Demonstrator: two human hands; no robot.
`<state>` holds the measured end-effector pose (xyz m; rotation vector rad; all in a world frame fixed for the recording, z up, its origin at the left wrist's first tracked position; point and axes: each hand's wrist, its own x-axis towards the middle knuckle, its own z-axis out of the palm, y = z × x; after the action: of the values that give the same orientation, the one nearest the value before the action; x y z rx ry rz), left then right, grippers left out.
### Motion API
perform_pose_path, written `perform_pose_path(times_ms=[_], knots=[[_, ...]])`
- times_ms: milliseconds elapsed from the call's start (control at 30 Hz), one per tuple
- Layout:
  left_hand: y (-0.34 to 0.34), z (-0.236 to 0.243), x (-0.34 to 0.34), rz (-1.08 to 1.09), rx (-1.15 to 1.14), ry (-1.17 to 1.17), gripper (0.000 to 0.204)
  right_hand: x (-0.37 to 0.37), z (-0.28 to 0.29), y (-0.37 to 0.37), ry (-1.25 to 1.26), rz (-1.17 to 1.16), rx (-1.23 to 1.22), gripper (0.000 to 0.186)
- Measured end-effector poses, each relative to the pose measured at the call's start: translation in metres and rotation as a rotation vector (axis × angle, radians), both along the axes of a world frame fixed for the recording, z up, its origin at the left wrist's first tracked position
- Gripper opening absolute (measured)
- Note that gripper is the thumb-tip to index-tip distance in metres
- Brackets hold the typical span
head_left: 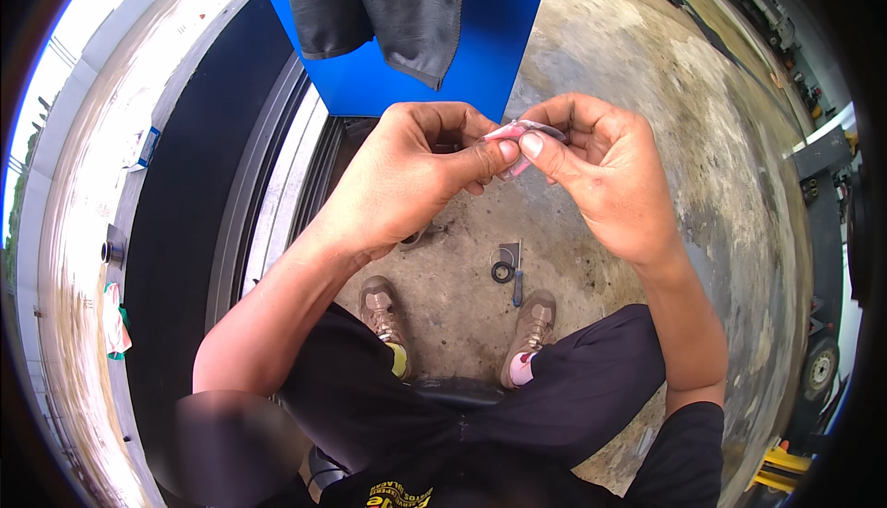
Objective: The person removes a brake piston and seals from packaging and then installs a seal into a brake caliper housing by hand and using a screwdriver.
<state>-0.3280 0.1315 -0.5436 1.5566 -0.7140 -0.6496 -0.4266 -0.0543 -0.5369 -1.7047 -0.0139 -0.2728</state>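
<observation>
Between my two hands, at chest height, is a small clear plastic packet (505,130) with something pinkish red in it. My left hand (393,175) pinches its left side, with the thumb on top. My right hand (614,175) grips the right side between thumb and curled fingers, close against the left thumb. The fingers cover much of the packet, so I cannot make out what it contains. On the concrete floor below, between my shoes, lie a black ring (502,272), a blue-handled tool (517,288) and a small flat grey piece (510,252).
Ahead stands a blue panel (494,64) with a dark cloth (411,23) draped over it. A black vehicle side or sill (199,157) runs along my left. On the ledge beyond are a small box (146,147) and a metal cylinder (113,251). A wheel (820,367) appears far right.
</observation>
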Motion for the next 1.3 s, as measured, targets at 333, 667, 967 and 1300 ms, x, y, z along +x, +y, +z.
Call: perform_pose_path(times_ms=[333,667,967,1300], knots=[[0.001,0.0,-0.002,0.027,0.03,-0.103,0.029,0.002,-0.007,0.003,-0.003,-0.03,-0.025,0.01],[-0.001,-0.001,-0.002,0.017,0.052,-0.199,0.029,0.0,-0.009,0.003,-0.072,-0.051,-0.056,0.009],[-0.001,-0.002,-0.003,0.045,0.083,-0.309,0.03,-0.001,-0.003,0.004,-0.062,-0.039,-0.056,0.011],[-0.002,-0.002,-0.006,0.035,0.068,-0.293,0.031,-0.003,0.001,0.002,0.017,-0.021,-0.048,0.012]])
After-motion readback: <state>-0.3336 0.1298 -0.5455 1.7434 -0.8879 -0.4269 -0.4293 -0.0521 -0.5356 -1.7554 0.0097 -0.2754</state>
